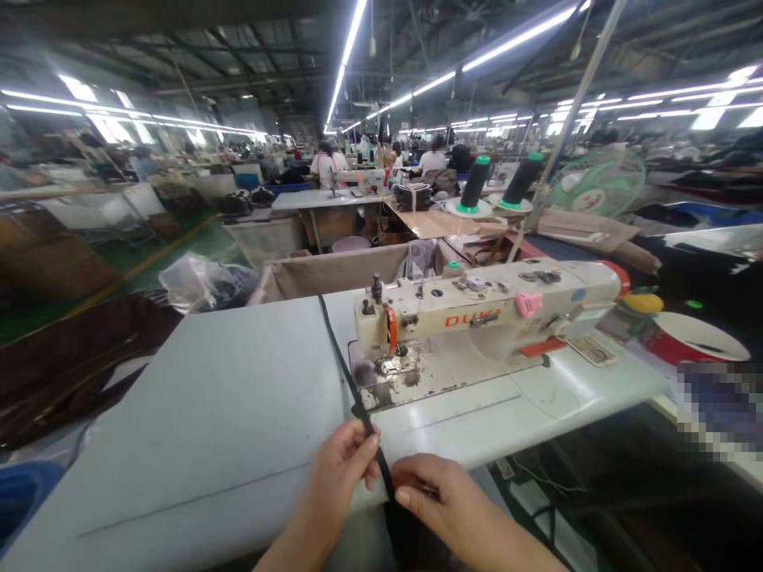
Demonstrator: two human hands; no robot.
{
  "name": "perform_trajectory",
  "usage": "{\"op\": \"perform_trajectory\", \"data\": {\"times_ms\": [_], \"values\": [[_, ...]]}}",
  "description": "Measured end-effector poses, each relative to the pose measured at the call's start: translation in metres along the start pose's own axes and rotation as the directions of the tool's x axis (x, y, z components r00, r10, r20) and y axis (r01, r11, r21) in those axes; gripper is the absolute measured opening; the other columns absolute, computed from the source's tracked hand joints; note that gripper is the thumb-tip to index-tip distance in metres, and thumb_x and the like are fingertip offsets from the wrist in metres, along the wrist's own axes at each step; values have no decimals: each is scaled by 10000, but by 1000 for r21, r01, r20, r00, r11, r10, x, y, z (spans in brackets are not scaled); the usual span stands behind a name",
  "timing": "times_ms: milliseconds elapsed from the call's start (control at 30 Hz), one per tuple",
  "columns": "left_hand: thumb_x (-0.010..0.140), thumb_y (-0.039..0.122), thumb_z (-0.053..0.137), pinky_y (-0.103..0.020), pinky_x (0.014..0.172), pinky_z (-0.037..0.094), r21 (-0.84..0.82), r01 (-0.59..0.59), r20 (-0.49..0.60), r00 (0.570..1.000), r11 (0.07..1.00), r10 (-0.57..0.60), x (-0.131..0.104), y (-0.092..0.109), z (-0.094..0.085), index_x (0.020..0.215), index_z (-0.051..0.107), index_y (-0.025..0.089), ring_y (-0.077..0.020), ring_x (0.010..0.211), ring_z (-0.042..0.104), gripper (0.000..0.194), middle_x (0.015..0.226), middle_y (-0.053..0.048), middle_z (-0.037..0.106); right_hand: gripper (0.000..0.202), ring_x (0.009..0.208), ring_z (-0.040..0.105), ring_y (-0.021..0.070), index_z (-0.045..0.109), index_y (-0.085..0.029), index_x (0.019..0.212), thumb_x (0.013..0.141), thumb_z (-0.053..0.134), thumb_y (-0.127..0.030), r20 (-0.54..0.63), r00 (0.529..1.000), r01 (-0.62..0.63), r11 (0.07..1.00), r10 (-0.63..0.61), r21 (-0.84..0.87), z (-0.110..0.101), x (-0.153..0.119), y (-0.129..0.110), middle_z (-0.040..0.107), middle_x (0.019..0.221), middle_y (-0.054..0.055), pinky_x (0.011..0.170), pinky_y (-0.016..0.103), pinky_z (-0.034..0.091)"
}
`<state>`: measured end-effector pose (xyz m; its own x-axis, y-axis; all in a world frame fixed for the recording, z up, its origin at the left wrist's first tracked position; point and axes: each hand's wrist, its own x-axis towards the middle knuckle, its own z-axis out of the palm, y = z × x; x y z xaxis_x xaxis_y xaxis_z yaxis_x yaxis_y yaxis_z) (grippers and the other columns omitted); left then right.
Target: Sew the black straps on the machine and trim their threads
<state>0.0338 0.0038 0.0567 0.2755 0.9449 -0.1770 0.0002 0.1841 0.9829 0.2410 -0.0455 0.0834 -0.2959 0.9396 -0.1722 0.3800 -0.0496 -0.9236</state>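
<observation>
A long, narrow black strap (341,361) runs across the white sewing table (256,381), from its far edge down toward me, left of the sewing machine's needle area. My left hand (349,461) pinches the strap between thumb and fingers near the table's front edge. Just to the right and lower, my right hand (435,496) has its fingers curled at the strap's lower part, thumb against fingertips. Below this hand hangs dark material, largely out of view. The cream sewing machine (477,322) with orange lettering stands right of the strap; its presser foot (390,365) is apart from it.
Black thread cones (474,187) stand behind the machine by a slanted pole. A green fan (598,183) and a red-and-white bowl (695,338) are at right. A fabric-lined bin (334,270) adjoins the table's far edge. Brown cloth (77,357) lies at left; people sit farther back.
</observation>
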Motion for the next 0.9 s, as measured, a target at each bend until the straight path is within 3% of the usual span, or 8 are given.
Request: {"op": "perform_trajectory", "data": {"times_ms": [100,200,300,400,467,567,667,900], "values": [[960,713,639,-310,616,532,38,-45,24,999,998,44,5,-6,0,1039,748,176,-190,579,645,554,683,-46,708,206,780,575,193,652,-220,783,917,647,-377,-25,998,-53,999,53,6,12,11,6,624,757,-18,730,302,419],[1090,502,478,-421,929,621,330,-271,30,960,904,277,4,-19,-6,1172,771,191,-279,1005,775,436,1093,-146,806,248,747,548,185,562,-242,792,958,591,-423,-50,998,-41,995,45,92,12,20,11,606,743,-27,718,305,415],[1070,290,508,-508,1231,482,691,-501,292,853,522,432,-1,-38,-7,1459,663,236,-303,1488,564,422,1599,-125,601,286,721,574,192,539,-258,838,1000,541,-493,-109,993,-24,993,37,113,6,28,14,610,711,-30,727,315,451],[989,321,695,-520,1275,444,782,-606,522,765,147,377,-7,-55,-6,1651,446,234,-314,1578,452,713,1704,-105,461,296,713,598,206,583,-251,882,1002,517,-514,-173,984,-44,998,50,41,3,37,15,599,691,-25,732,332,472],[951,401,764,-513,1253,467,803,-595,545,748,19,378,-11,-61,-9,1724,272,199,-326,1573,457,938,1718,-119,421,316,729,625,224,641,-233,996,1006,492,-512,-194,979,-68,997,62,-24,2,41,14,628,711,-11,753,350,482],[948,472,764,-488,1215,494,840,-541,507,752,-44,421,-17,-65,-24,1753,57,184,-328,1548,493,1109,1719,-117,411,475,778,661,263,651,-181,1305,980,488,-487,-216,972,-125,983,94,-134,2,45,15,665,764,17,795,387,490],[987,518,700,-433,1212,479,881,-471,430,769,-34,473,-24,-65,-51,1757,39,220,-308,1521,532,1057,1701,-100,452,633,808,670,283,569,-172,1518,952,489,-444,-223,968,-168,959,117,-227,1,45,16,675,829,42,805,401,493],[1076,587,511,-398,1248,418,954,-286,287,770,-95,569,-12,-69,-116,1754,160,226,-280,1488,570,845,1677,-112,508,617,767,687,291,612,-168,1534,988,424,-386,-210,977,-130,912,50,-389,4,42,20,730,834,80,869,418,544]]}}
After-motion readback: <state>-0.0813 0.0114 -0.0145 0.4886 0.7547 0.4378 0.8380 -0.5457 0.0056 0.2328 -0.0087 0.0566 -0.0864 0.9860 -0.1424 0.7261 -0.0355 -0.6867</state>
